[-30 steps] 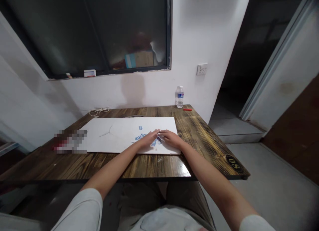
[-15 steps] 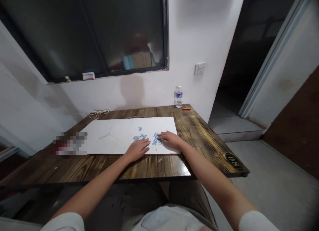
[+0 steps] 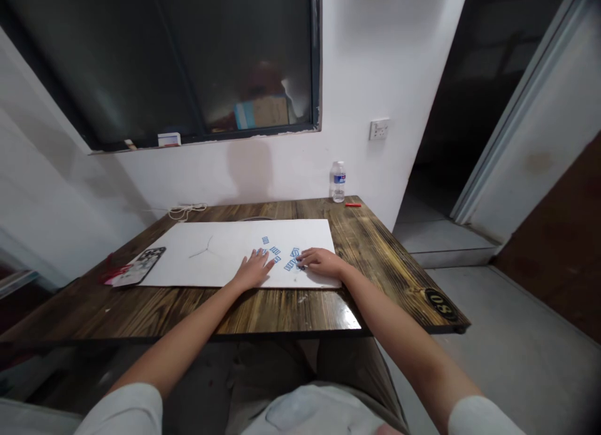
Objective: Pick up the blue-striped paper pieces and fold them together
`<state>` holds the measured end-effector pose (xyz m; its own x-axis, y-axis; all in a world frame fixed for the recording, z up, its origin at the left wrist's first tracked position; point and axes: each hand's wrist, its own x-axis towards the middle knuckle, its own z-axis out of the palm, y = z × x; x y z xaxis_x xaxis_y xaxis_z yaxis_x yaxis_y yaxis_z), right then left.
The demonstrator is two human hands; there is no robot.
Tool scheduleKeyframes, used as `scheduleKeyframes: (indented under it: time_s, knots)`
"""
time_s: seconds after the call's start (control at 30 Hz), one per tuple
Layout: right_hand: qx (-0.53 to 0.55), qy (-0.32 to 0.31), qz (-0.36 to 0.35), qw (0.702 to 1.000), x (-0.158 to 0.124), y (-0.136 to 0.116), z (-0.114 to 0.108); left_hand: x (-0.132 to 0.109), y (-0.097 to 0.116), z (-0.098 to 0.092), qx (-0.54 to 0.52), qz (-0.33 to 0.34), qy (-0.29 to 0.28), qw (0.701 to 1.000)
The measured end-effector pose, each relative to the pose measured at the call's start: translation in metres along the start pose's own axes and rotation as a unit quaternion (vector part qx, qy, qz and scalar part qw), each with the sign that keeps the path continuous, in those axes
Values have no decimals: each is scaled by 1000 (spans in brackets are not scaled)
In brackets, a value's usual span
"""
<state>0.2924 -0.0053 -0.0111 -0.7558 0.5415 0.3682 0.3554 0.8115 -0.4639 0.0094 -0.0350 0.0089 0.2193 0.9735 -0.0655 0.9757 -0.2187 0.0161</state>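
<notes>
Small white pieces with blue outlines and stripes lie in two loose groups on a white board [image 3: 235, 233]. My left hand [image 3: 253, 270] rests palm down with its fingers spread, touching the left group [image 3: 275, 251] and covering part of it. Over the right edge of the right group [image 3: 290, 264], my right hand [image 3: 322, 262] lies flat with fingers stretched to the left. Some pieces under its fingertips are hidden. A single striped piece [image 3: 265, 240] sits apart, farther back. Thin dark lines [image 3: 206, 248] forming a Y mark the board's left half.
The board lies on a dark wooden table [image 3: 375, 260]. A patterned phone-like object [image 3: 143, 266] and something red [image 3: 113, 275] are at its left end. Behind are a coiled white cable [image 3: 186, 211], a plastic bottle [image 3: 339, 183] and a red pen-like stick [image 3: 353, 204].
My left hand has slid a little to the left, and pieces it covered now show beside its fingers. Pieces in both groups have shifted slightly. My right hand has hardly moved.
</notes>
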Motion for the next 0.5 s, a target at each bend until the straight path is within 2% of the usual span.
scheduleKeyframes:
  time_s: [0.13, 0.27, 0.4, 0.5]
  knots:
    - [-1, -55, -5, 998, 0, -4, 0, 30, 7, -5, -47, -5, -37, 998]
    - [-32, -93, 0, 995, 2, -11, 5, 63, 14, -7, -80, -14, -32, 996]
    - [-63, -102, 12, 993, 7, -20, 15, 86, 28, -6, -129, 6, -15, 991]
    - [-73, -90, 22, 993, 11, -22, 23, 91, 43, -3, -173, 53, -11, 983]
